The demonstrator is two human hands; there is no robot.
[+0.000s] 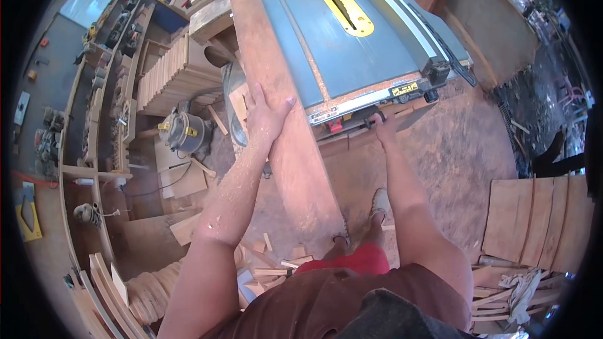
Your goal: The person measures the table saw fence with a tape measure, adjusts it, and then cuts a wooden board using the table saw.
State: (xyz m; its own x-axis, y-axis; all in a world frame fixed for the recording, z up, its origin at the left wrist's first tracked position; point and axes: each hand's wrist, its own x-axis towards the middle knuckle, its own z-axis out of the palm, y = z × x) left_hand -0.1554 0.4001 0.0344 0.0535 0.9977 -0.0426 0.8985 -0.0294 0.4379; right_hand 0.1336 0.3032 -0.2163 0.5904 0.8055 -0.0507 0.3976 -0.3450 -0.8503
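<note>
A long, wide wooden plank (301,176) lies along the left edge of the table saw (377,25), its near end jutting out past the front of the saw toward me. My left hand (267,113) rests on top of the plank with fingers and thumb spread; sawdust clings to that forearm. Below the saw's front rail, my right hand (382,127) is closed around a dark crank handle (367,117). The yellow insert plate (345,9) has a dark slot in it; whether the blade is raised I cannot make out.
A metal rip fence (402,12) runs along the saw's right side. Stacked boards (164,75) and a shop vacuum (184,130) stand at left, beside tool shelves (116,88). Wood offcuts lie around my feet, and wide panels (534,220) lean at right.
</note>
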